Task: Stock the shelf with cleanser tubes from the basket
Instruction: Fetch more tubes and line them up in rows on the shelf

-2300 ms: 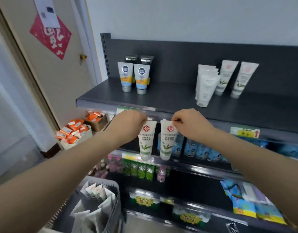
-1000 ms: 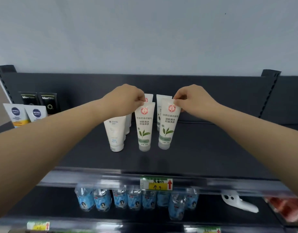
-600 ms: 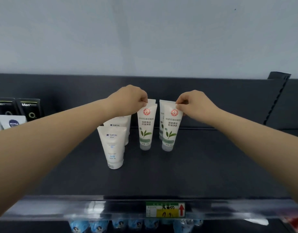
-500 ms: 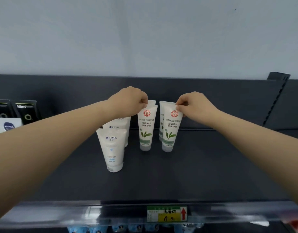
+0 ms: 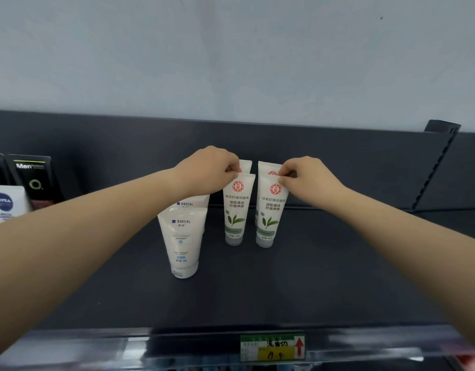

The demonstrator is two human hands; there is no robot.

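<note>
Dark grey shelf point(image 5: 311, 277) carries two leaf-print cleanser tubes, side by side, upright on their caps, long axes vertical. Both arms reach forward, knuckles up. The left hand point(image 5: 209, 170) has its fingers clamped on the top seam of the left tube point(image 5: 236, 210); the right hand point(image 5: 308, 178) likewise pinches the right tube point(image 5: 271, 212). Two rear tubes point(image 5: 267, 167) are mostly hidden behind them.

Tubes point(image 5: 236, 210) upright on shelf point(image 5: 324, 277) (side by side)
</note>
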